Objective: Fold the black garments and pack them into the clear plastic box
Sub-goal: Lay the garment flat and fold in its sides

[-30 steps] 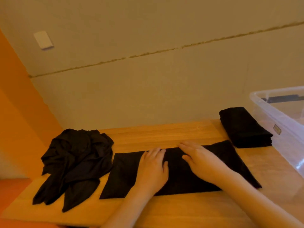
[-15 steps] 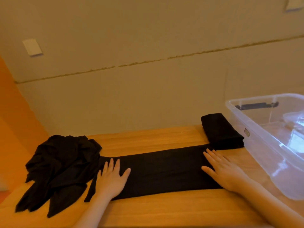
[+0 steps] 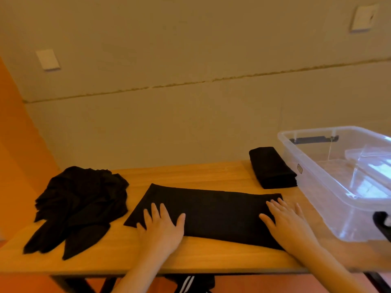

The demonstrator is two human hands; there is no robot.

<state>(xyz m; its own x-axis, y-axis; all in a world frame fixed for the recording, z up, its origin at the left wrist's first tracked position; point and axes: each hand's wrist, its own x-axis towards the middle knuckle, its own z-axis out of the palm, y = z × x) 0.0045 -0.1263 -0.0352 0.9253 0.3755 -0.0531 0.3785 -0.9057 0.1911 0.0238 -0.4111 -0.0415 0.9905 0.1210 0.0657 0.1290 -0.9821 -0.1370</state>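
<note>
Head view, left hand and right hand flat, fingers spread, pressing smooth rectangular black garment

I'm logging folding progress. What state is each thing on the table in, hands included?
Flat black garment strip: partly folded, lying flat on the wooden table.
Crumpled black garment pile: unfolded.
Folded black garment stack: folded, beside the box, not packed.
Clear plastic box: open, no garments inside.
Left hand: flat, pressing the strip.
Right hand: flat, pressing the strip.

Black: flat garment, crumpled pile at table's left edge, folded stack. Table: orange-brown wood grain. Box: clear, black handles.
</note>
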